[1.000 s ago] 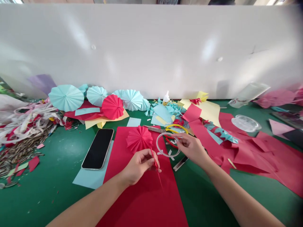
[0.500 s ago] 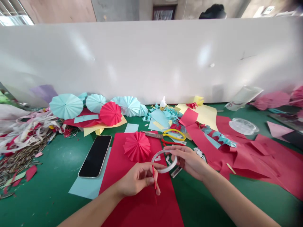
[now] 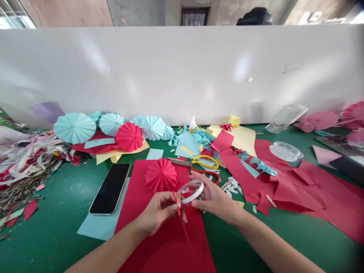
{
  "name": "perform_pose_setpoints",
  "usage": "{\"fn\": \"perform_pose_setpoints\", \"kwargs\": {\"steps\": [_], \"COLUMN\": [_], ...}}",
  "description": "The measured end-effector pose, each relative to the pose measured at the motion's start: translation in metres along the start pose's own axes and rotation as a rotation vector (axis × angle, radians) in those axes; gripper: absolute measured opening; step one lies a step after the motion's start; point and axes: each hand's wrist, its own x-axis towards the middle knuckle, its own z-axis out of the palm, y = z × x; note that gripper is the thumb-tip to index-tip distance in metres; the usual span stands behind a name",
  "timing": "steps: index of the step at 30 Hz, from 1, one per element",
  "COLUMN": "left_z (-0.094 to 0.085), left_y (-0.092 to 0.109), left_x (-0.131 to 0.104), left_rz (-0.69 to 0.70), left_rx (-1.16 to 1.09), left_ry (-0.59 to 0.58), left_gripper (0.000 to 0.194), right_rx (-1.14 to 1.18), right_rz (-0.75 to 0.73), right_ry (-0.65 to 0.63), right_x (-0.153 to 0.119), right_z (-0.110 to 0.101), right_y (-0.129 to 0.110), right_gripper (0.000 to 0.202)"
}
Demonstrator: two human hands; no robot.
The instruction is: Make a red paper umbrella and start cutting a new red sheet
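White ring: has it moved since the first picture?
Yes. Judged against the scissors, the white ring, held in the right hand, has come toward the person.

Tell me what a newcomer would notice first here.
Probably the left hand pinching a thin red strip and the right hand holding a white ring, front and centre. Just beyond them, a red pleated rosette lies on a red sheet. Back left, pale blue rosettes sit before the white panel.

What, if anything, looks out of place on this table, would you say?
Two things: white scraps are strewn loosely on the green table beside the scissors, like uncleared litter; and a phone, overlapping a pale blue sheet, seems unrelated to papercraft.
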Motion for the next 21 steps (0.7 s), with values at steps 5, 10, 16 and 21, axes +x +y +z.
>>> {"fn": "perform_pose_setpoints", "kwargs": {"steps": [5,10,16,21], "left_z": [0.005,0.007,0.008,0.006], "left_y": [0.002,0.002,0.002,0.001], "left_x": [-0.002,-0.001,-0.001,-0.001], "left_rz": [-0.009,-0.034,-0.065,-0.072], "left_rx": [-0.092,-0.139,-0.171,-0.181], "left_ry": [-0.002,0.019,0.042,0.043], "left_gripper": [0.018,0.018,0.021,0.021], "right_rx": [-0.295,-0.691,-0.843,-0.862], "right_rz": [-0.147,-0.401,-0.618,-0.665], "right_ry": [0.108,0.327,0.434,0.473], "right_x": [-0.001,-0.005,-0.009,-0.011], "right_z": [0.006,0.009,0.013,0.016], "right_y": [-0.001,-0.005,0.002,0.001], "right_gripper": [0.065,0.048,0.045,0.043]}}
